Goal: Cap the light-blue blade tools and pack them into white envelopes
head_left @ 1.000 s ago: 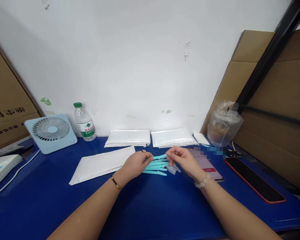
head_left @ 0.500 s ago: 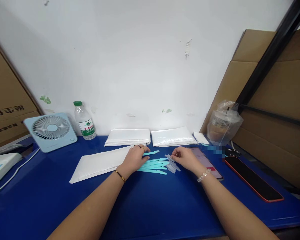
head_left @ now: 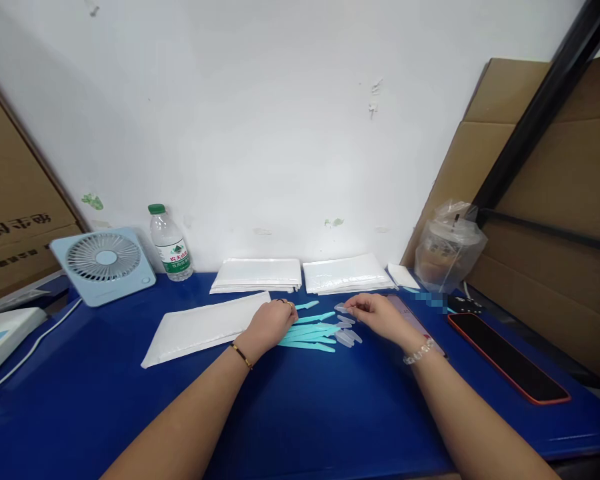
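while at clear caps [head_left: 345,339], right hand [head_left: 380,317]

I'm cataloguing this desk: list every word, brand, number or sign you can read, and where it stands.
"农夫山…", on the bottle; line's end unclear.
"饮用…", below it; rest blurred.
Carton at left: dark characters, too blurred.
Phone screen: partly covered, too blurred.
Drink cup: print too blurred.
Fan: faint mark, too small.
Clear caps, teal tools: no legible text.
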Motion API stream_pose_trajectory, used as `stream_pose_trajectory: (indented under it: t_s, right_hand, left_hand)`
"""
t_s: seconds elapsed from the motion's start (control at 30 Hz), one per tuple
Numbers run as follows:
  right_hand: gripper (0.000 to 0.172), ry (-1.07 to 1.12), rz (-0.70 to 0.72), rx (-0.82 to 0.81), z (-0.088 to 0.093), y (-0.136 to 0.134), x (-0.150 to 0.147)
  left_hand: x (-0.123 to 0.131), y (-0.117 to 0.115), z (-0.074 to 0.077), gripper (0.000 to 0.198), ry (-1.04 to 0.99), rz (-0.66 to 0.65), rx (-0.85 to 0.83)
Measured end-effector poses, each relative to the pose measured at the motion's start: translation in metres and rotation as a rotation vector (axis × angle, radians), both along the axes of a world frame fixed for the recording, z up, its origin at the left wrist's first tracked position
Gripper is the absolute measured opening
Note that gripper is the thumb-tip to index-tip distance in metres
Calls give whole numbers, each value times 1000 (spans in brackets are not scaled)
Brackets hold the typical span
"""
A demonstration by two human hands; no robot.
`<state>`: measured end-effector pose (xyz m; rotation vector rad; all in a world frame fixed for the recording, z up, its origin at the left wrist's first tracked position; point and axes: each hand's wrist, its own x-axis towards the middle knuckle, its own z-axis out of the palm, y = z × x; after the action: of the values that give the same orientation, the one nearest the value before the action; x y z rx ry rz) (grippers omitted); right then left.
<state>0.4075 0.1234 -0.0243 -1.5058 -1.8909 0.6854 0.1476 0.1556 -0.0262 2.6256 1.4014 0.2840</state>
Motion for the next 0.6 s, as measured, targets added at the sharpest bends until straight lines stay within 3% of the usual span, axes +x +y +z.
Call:
stream_pose_trajectory:
  t_s: [0.2, 0.4, 0.6]
  right_hand:
    - [29, 110, -9, 37, -4, 2, -2]
    - [31, 318, -112, -41, 3, 2, -8]
    - [35, 413, -86, -85, -1, 2, -14]
  left_hand:
    - [-2, 2, -2, 27, -66, -6, -21]
    - [-3, 1, 0, 27, -111, -8, -37]
    - [-1, -1, 2, 27, -128, -28, -49]
